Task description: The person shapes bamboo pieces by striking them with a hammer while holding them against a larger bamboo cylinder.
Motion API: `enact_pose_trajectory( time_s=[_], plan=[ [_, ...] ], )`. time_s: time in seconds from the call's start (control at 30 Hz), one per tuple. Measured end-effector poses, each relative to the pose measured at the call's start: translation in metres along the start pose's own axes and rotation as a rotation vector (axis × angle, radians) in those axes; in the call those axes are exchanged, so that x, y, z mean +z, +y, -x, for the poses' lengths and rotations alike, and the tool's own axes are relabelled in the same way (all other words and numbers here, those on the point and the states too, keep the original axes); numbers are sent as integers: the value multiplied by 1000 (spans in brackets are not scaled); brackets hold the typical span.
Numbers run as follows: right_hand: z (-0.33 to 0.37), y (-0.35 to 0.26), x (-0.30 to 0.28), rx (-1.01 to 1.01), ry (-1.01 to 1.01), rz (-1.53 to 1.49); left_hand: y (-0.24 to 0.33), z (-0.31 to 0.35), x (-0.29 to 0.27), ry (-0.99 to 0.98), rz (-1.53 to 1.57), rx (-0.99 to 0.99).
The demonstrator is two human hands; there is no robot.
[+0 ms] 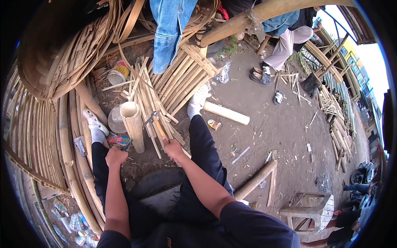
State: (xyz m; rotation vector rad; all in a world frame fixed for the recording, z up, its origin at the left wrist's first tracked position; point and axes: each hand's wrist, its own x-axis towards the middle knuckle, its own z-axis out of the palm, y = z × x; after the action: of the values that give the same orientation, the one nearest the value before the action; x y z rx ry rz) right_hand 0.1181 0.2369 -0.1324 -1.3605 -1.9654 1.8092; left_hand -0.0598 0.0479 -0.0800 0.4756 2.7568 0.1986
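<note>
My right hand [173, 149] is closed around the wooden handle of a hammer [159, 127], whose metal head is raised beside a thick upright bamboo section [133, 130]. Closed into a fist, my left hand [116, 157] is low on the left of that section; a small dark thing sticks out of it, too small to make out. Next to my left hand lies a red and blue packet [119, 140]. Behind the hammer, loose bamboo strips [149, 99] lie in a heap against a slatted bamboo panel [180, 80].
Bamboo poles [66, 144] run along my left, near a slatted frame [31, 136]. A bamboo tube [227, 113] lies right of my foot. A stool [310, 213] stands at lower right. Another person's leg [285, 47] shows at the back. A paint bucket [119, 72] sits behind.
</note>
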Motion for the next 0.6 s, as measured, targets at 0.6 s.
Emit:
enact_pose_trajectory(
  time_s=[0.6],
  plan=[
    [9, -14, 19, 10, -47, -28, 0, 6, 17, -11, 67, -62]
  ],
)
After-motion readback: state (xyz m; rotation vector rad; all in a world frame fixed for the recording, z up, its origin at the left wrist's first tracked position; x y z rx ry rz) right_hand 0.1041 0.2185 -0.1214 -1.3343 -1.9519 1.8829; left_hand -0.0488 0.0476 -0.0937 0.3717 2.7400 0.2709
